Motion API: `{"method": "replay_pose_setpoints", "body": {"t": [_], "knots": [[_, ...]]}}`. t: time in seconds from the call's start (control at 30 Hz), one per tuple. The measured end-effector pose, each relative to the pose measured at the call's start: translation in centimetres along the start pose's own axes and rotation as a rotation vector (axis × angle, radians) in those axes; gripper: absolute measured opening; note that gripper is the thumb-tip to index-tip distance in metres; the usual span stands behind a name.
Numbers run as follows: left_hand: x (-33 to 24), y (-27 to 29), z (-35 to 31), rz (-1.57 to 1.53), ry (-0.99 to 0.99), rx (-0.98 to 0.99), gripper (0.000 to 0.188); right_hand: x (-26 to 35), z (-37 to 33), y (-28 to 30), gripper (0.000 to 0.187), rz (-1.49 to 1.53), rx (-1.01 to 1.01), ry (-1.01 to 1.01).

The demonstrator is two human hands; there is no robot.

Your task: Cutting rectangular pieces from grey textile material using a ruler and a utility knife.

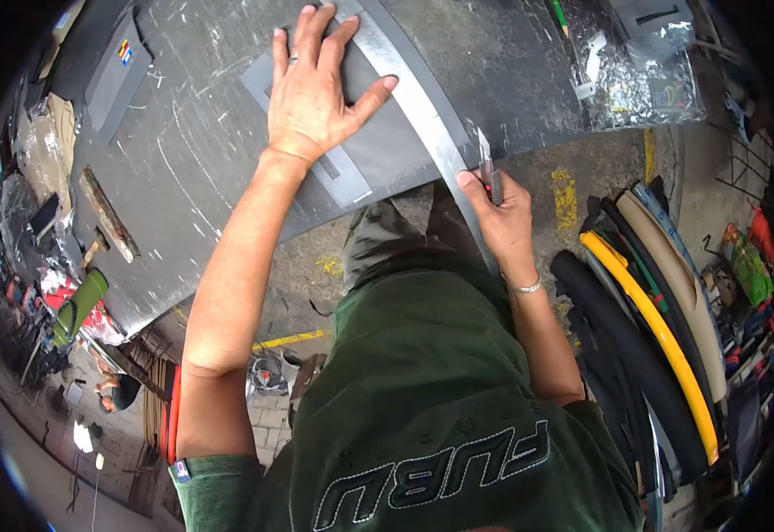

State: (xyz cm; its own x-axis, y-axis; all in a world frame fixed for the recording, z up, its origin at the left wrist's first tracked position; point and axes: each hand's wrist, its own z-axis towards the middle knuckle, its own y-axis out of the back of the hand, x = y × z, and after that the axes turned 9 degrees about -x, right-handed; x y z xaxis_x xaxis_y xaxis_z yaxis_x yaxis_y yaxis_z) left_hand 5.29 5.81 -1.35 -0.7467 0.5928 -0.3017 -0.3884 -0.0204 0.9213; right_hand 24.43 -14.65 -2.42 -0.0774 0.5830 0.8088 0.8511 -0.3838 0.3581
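Left hand: palm down, fingers a little spread, gripping nothing; lies over the grey sheet, thumb tip at the left edge of the ruler.
Right hand: closed round the cutter, near the table's front edge; thumb on the ruler.
Cutter: blade bare, pointing up and away from the body.
Ruler: long, metal; runs from the upper edge of view down past the table's front edge, by the right hand.
Template: lighter grey, slotted, partly under the left hand and wrist.
Table: dark, scratched.
Table, left: grey piece with a coloured mark; wooden stick, nearer the body.
Table, right: green pencil; clear plastic bag.
Floor, right: rolls side by side, yellow and beige among them.
Far lower left: another person, small in view.
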Motion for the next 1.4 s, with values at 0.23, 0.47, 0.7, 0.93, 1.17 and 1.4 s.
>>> {"method": "replay_pose_setpoints", "body": {"t": [0.23,0.47,0.7,0.93,1.17,1.4], "knots": [[1.4,-1.5,-0.9,-0.015,-0.025,-0.133,0.092,0.3,0.3,0.5,0.024,-0.061,0.057,-0.04],[-0.6,0.8,0.4,-0.035,0.037,0.083,0.095,-0.7,0.2,0.6,0.021,0.029,0.056,-0.042],[0.6,-0.8,-0.5,-0.106,-0.068,-0.148,0.1,1.4,0.6,-0.2,0.025,0.039,-0.01,-0.133],[1.0,-2.2,-0.4,-0.868,-0.106,-0.361,0.111,1.0,0.5,-0.7,0.028,0.137,-0.075,-0.109],[-0.3,0.4,0.0,0.018,0.019,0.032,0.113,0.6,0.8,-0.7,0.023,0.158,-0.067,-0.111],[-0.7,0.6,0.2,0.021,0.027,0.044,0.111,-0.8,1.5,-0.9,0.033,0.138,-0.097,0.002]]}}
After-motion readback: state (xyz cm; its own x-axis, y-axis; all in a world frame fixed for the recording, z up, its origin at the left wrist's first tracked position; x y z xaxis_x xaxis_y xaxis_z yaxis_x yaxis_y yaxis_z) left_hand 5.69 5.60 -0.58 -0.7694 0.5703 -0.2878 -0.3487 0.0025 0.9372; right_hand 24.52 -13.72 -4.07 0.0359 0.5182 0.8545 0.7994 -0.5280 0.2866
